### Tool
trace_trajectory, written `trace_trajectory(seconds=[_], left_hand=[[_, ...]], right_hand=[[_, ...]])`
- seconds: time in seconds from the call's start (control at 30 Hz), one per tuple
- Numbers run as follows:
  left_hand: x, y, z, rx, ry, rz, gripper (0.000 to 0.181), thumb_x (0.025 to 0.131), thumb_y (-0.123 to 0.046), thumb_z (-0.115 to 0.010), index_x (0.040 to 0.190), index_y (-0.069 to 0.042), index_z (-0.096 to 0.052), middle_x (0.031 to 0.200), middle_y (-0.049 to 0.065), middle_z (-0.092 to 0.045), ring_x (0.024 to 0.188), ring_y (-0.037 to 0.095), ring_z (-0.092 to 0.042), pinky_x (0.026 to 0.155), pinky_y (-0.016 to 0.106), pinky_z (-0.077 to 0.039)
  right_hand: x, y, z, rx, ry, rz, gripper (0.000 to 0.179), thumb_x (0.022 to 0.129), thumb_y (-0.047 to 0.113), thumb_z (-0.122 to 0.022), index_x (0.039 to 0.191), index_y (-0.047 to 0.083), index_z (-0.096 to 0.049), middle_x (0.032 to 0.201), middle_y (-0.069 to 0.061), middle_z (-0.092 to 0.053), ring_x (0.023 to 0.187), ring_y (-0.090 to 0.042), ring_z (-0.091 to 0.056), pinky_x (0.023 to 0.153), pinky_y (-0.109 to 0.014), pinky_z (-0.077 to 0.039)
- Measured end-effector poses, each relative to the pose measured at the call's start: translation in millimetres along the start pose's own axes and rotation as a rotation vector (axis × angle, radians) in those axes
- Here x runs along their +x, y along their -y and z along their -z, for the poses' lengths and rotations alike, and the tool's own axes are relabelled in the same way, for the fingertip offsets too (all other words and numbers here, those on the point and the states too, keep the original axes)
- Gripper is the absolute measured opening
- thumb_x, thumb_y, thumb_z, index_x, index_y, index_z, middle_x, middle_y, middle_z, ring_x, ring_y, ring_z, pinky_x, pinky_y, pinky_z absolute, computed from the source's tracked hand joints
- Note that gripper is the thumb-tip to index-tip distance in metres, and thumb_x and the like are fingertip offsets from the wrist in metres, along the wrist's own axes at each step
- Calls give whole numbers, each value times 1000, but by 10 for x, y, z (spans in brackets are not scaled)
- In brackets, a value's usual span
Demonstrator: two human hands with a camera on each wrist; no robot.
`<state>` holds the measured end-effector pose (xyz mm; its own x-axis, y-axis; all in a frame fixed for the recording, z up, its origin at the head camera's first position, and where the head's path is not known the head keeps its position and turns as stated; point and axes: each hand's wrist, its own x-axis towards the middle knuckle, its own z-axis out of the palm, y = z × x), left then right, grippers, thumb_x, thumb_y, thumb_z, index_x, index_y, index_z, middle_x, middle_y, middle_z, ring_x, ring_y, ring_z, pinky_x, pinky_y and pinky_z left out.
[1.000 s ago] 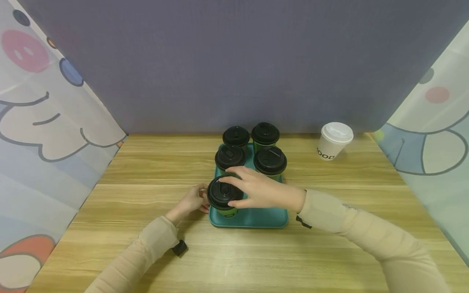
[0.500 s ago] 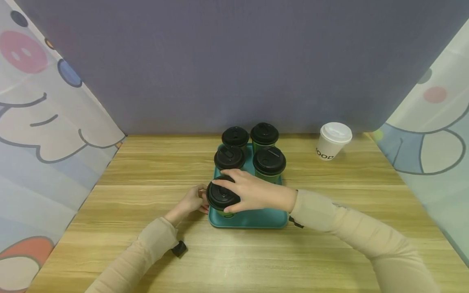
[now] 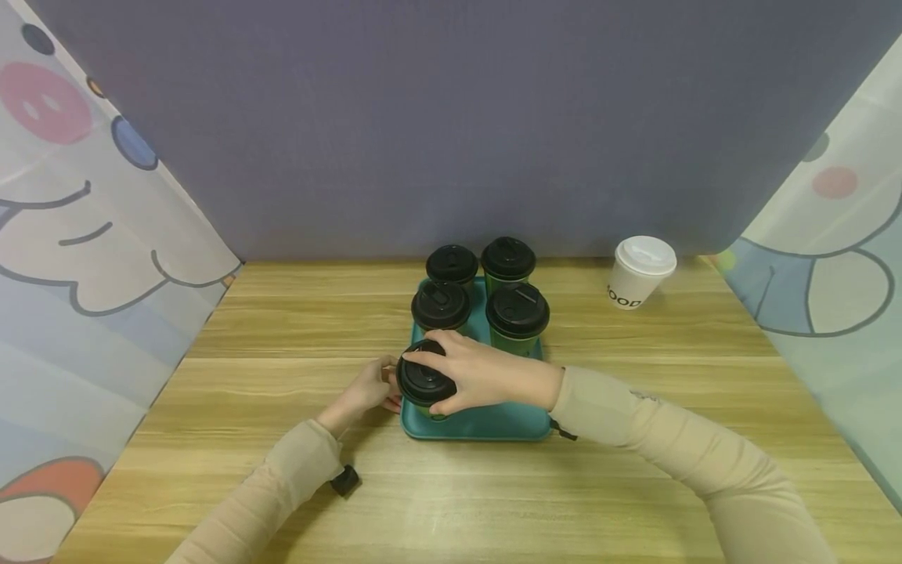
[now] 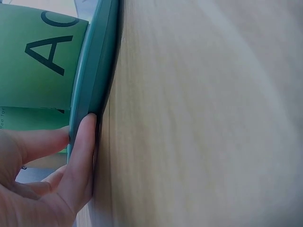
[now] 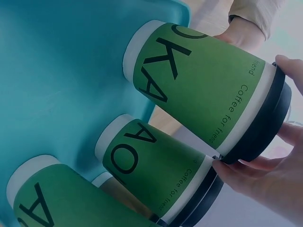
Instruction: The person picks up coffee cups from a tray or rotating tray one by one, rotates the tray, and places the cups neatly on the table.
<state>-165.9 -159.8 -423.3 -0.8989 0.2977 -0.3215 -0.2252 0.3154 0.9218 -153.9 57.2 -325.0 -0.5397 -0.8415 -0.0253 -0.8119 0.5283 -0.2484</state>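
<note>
A green paper coffee cup with a black lid [image 3: 423,381] stands at the near left of the teal tray [image 3: 493,427]. My right hand [image 3: 479,372] reaches over it and grips the lid from above, fingers and thumb spread around the rim, as the lid [image 5: 260,120] in the right wrist view shows. My left hand [image 3: 366,393] is at the tray's left edge; in the left wrist view its fingers [image 4: 80,161] pinch the tray rim [image 4: 94,71] beside a green cup [image 4: 42,56]. The left fingertips are partly hidden in the head view.
Several more black-lidded green cups stand on the tray, including a middle-left cup [image 3: 441,305] and a middle-right cup [image 3: 517,313]. A white lidded cup [image 3: 640,270] stands on the wooden table [image 3: 296,313] at back right. A grey wall [image 3: 451,133] closes the back.
My right hand has shifted slightly left and settled further over the near-left cup's lid. My left hand stays at the tray edge, and the cups look unmoved.
</note>
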Motion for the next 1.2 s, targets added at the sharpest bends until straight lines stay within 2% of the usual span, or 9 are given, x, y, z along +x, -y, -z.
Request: trace_trajectory(seconds=[0.23,0.53,0.87,1.2], left_hand=[[4,14,-6,-7,-6,-6,36,79,14,-46,114,11,-39,74,11,-54,55,17,-56,55,35,-56],[2,12,-1,3,-1,-18,41,82,8,-52,119,12,-35,74,10,-55,54,14,-55,55,34,-56],[9,22,-1,-1,-12,-16,43,80,9,-54,119,12,-35,72,10,-54,52,14,-55,53,34,-56],[22,41,5,15,-4,-21,43,81,7,-54,120,11,-36,75,12,-54,54,15,-55,54,35,-56]], right_hand=[[-23,14,-4,-16,-51,35,70,76,45,-62,136,22,-34,132,-18,-29,114,-30,-41,90,-36,-45],[-95,12,15,-15,-69,36,70,77,44,-62,136,21,-34,131,-17,-30,113,-29,-42,89,-36,-46],[-232,-11,43,-33,-108,37,69,76,44,-62,135,21,-35,129,-18,-32,110,-27,-44,83,-32,-49],[-391,-39,106,-38,-173,62,69,76,42,-64,134,17,-37,127,-22,-34,110,-29,-45,84,-35,-48]])
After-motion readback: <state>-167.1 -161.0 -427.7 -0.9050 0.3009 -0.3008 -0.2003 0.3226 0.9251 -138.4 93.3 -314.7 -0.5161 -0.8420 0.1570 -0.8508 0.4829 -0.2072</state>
